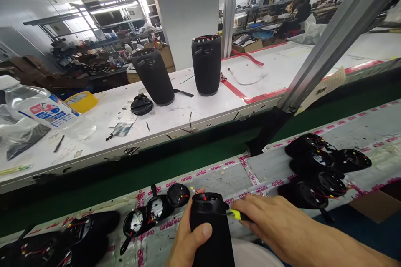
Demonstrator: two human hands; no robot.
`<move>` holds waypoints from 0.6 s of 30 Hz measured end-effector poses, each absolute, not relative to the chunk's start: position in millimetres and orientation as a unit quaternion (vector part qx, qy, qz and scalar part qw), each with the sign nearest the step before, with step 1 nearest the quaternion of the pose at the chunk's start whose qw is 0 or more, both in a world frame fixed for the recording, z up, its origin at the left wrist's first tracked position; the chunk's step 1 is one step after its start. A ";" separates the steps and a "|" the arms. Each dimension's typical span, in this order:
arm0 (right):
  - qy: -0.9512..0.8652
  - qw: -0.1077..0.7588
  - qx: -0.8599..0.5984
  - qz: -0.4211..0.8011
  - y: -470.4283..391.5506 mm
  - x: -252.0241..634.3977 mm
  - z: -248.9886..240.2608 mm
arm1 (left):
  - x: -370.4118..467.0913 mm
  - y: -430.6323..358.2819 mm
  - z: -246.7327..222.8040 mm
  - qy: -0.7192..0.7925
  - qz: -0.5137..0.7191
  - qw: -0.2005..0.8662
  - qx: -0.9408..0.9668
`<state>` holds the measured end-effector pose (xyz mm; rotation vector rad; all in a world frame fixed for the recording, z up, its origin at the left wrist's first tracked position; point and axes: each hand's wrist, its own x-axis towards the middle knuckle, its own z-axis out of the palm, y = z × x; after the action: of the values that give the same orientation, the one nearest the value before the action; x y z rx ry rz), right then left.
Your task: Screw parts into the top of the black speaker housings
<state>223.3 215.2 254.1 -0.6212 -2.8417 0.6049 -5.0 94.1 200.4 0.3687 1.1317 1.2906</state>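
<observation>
A black cylindrical speaker housing (213,240) stands upright at the bottom centre, with red wires showing in its open top. My left hand (191,238) is wrapped round its left side, the thumb across the front. On the housing's right, my right hand (266,219) grips a tool with a yellow and black handle (235,215). The tool's thin metal tip touches the rim near the top of the housing; its exact end is hard to make out.
Wired black parts (156,208) lie on the taped lower bench (225,173), left and right. Two similar housings (206,66), a black cap (141,105), a bottle (53,110) and yellow tape (82,102) are on the white shelf. A metal post (328,46) slants at right.
</observation>
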 end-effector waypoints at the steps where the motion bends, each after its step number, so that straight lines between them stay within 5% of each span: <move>1: -0.961 0.073 -0.196 0.184 214.8 222.3 250.8 | -4.4 92.2 201.2 0.498 0.567 0.637 0.157; 18: -0.982 0.117 -0.143 -0.039 209.0 217.3 253.0 | -2.6 87.4 225.2 0.549 0.550 0.604 0.179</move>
<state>217.3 209.0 253.0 -0.4193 -2.8751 -0.1151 -2.6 87.4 225.2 0.4138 1.2697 1.2727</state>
